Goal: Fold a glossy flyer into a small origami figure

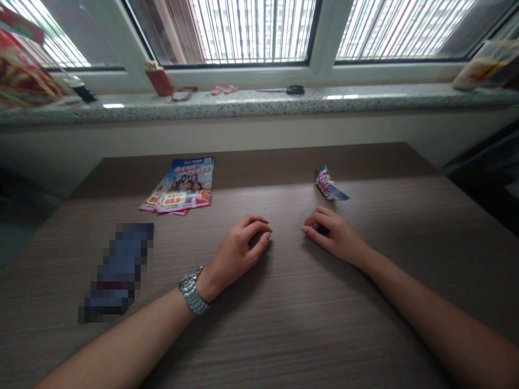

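Observation:
My left hand [243, 243], with a metal-link watch [193, 290] on its wrist, rests on the brown table [259, 335]. Its fingers are loosely curved, the thumb stands apart from them, and it holds nothing. Across a short gap, my right hand [330, 229] lies on the tabletop with bent fingers and a space between thumb and forefinger; nothing shows in it. Just beyond the right hand stands a small folded paper [329, 185], blue and white with a speckled red pattern. Several printed flyers [187, 183] lie overlapped at the back left, apart from both hands.
A pixelated dark-blue flat object [119, 270] lies left of my left forearm. Behind the table, the stone windowsill [243, 108] carries scissors [294, 89], small pink pieces [224, 89], a red packet [159, 80], a dark-capped item [84, 91] and a plastic bag [482, 67].

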`<state>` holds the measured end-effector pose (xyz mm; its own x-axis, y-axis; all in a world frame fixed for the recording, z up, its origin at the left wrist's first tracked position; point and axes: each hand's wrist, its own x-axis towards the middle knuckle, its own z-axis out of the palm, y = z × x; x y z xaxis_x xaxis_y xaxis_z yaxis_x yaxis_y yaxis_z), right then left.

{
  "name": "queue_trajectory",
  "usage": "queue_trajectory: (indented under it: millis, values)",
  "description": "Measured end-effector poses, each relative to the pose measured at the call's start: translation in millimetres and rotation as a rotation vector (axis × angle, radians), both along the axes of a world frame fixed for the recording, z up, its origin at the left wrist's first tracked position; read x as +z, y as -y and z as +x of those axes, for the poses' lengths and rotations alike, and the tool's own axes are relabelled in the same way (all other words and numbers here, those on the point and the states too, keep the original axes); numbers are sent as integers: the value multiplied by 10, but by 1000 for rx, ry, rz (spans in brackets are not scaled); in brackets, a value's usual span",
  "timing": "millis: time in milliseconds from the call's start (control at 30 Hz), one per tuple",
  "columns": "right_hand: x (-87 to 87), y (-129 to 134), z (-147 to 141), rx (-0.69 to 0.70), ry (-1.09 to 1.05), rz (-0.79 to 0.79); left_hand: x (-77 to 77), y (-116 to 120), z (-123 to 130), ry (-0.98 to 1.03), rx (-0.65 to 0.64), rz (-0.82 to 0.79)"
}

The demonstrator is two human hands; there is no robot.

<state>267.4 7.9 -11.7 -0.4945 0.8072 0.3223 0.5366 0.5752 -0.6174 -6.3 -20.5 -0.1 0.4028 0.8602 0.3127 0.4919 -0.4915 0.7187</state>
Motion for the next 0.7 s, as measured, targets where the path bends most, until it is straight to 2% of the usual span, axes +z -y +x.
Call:
queue_trajectory:
  millis: [200,367,533,700]
  values:
    - [-5,1,8,13,7,-28,27,15,-19,-21,13,18]
    - [-29,-6,18,20,12,-38,112,-21,-132,-164,106,76]
    - [-53,-14,24,27,9,-43,148,-92,-394,-357,217,127]
    - [-54,-17,18,40,-2,-49,29,-137,-781,-569,421,182]
